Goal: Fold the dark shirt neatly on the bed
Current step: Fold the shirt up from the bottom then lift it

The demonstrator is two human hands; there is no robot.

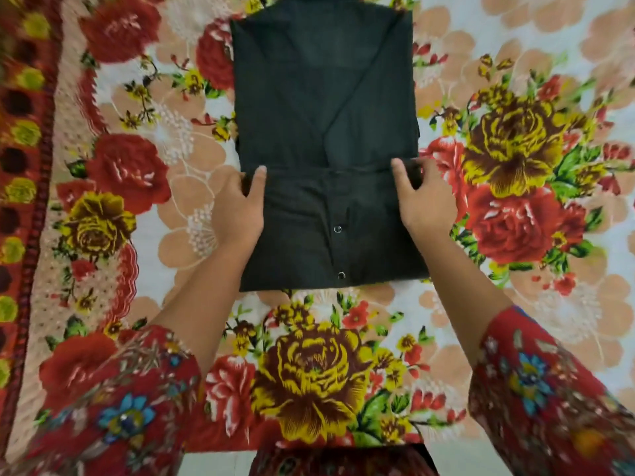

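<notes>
The dark shirt [323, 108] lies on the bed as a long rectangle, sleeves folded in across its back. Its near end is turned over onto itself, showing a placket with two snap buttons. My left hand [237, 204] pinches the left corner of that turned-over flap, thumb on top of the cloth. My right hand [421, 197] pinches the right corner of the same flap, fingers curled round the edge.
The bed is covered by a floral sheet [515, 159] with red and yellow roses. A red patterned border [24, 166] runs down the left side. My floral sleeves sit at the bottom corners.
</notes>
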